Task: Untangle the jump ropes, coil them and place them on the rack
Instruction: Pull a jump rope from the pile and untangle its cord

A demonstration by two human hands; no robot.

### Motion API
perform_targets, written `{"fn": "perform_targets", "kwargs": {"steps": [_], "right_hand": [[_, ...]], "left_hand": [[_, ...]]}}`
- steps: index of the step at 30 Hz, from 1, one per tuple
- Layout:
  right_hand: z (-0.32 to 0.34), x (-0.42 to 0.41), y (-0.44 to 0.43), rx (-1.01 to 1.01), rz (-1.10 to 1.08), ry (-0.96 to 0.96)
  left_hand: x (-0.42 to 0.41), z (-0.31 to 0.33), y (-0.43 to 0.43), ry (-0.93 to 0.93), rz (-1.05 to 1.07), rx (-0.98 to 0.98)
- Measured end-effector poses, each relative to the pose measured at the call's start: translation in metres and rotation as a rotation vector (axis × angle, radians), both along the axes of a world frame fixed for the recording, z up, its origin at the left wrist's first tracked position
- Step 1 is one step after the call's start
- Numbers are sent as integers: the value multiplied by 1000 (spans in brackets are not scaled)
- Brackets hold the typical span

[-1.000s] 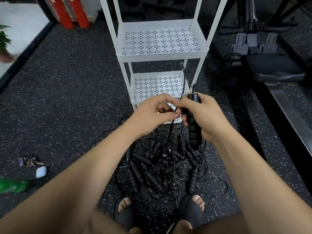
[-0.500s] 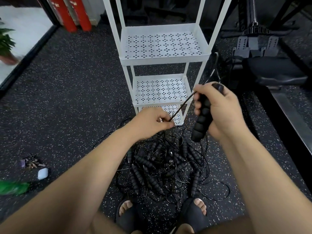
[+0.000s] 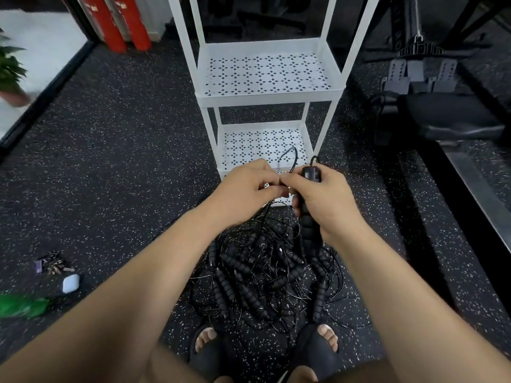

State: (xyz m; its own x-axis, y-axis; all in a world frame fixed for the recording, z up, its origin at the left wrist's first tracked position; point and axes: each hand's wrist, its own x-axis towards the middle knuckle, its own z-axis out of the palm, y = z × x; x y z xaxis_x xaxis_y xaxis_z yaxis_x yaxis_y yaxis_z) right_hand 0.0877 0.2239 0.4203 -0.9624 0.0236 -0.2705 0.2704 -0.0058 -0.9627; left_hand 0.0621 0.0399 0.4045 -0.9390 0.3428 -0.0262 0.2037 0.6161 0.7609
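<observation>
Speckled black rubber floor (image 3: 124, 161), keys (image 3: 52, 266) and a white case (image 3: 70, 283) at 8 o'clock, tangled jump ropes (image 3: 262, 272) heaped at 6, white rack (image 3: 265, 98) standing at 12. Left hand (image 3: 243, 189) pinches the thin cord (image 3: 293, 158) in thumb and fingertips; right hand (image 3: 323, 200), touching it, is wrapped round one ribbed handle (image 3: 309, 228) held roughly upright. Half a second ago the hands were spread with the cord taut between them, now they're together with a bight standing up toward 12. That reads as one coil turn gathered, with the rest of that rope likely still in the heap and nothing racked yet.
</observation>
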Motion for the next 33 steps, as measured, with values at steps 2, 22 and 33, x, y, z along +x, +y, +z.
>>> {"fn": "perform_targets", "kwargs": {"steps": [2, 22, 33], "right_hand": [[0, -1, -3, 35, -6, 10], [44, -6, 40, -462, -287, 102], [8, -4, 12, -109, -14, -48]], "left_hand": [[1, -1, -1, -11, -5, 3], [-6, -8, -21, -199, 19, -116], [-4, -2, -6, 7, -2, 22]]}}
